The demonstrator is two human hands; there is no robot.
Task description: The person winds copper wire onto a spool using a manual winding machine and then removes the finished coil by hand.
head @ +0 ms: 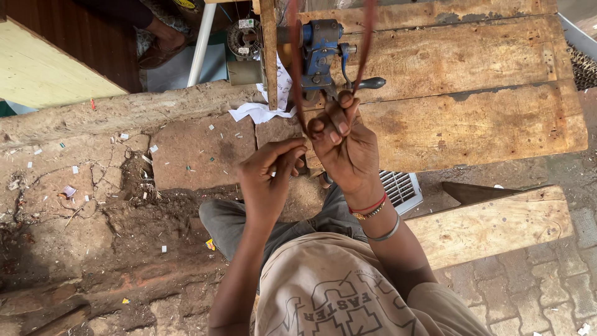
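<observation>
Brown strap (297, 68) loops up over the wooden tabletop (472, 106), before a blue hand-crank machine (320, 53). Right hand (342, 146) fingers pinch both strands; left hand (267, 180) fingers close on the strap's lower end.

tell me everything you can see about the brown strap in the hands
The brown strap is a thin, reddish-brown band that looks like leather. It forms a loop: two strands rise and leave the top of the view, blurred. The right hand pinches both strands together, while the left hand grips the lower end. It hangs before a blue hand-crank tool.
</observation>
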